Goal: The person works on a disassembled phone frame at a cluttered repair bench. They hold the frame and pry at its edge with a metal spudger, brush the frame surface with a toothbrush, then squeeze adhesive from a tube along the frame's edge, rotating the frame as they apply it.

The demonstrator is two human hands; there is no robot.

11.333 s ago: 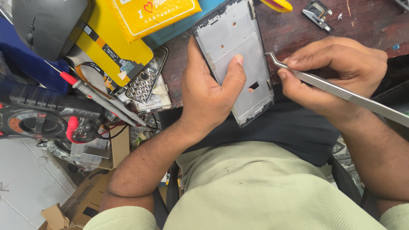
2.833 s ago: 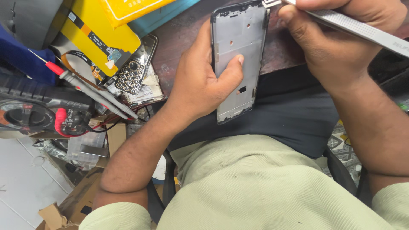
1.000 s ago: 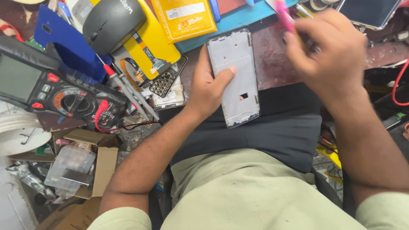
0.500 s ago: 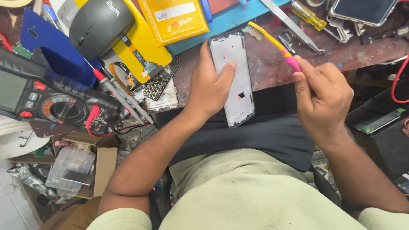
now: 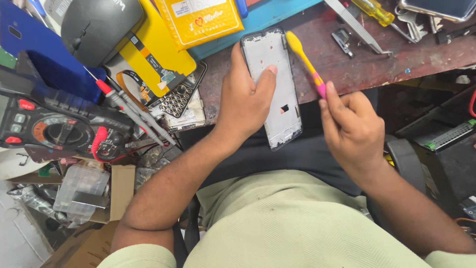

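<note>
Left hand (image 5: 245, 106): closed about a phone frame (image 5: 275, 79), a pale rectangular shell with a dark rim. Thumb laid across its face, tip near the upper middle; remaining fingers wrapped behind the left edge and mostly hidden. The frame lies lengthwise away from the body, upper end over the worn wooden bench (image 5: 421, 54), lower end over the lap.

Right hand (image 5: 352, 126): fingers curled shut on the pink grip of a toothbrush (image 5: 303, 57) with a yellow neck and head. The head sits at the frame's upper right edge; whether bristles touch the rim cannot be judged from this angle.

Bench, right of the frame: steel tweezers (image 5: 356, 26), a yellow-handled screwdriver (image 5: 376, 11), small metal parts, the corner of a dark phone (image 5: 441, 7).

Left of the frame: a yellow packet (image 5: 201, 20), a grey computer mouse (image 5: 99, 27), a blue phone cover (image 5: 29, 49), a yellow flex-cable card (image 5: 158, 59), a keypad part (image 5: 181, 97) with ringed contacts, a multimeter (image 5: 54, 126) with its red-tipped probes (image 5: 134, 111) lying beside it.

Lower left: a clear plastic box (image 5: 79, 191), cardboard scraps.
</note>
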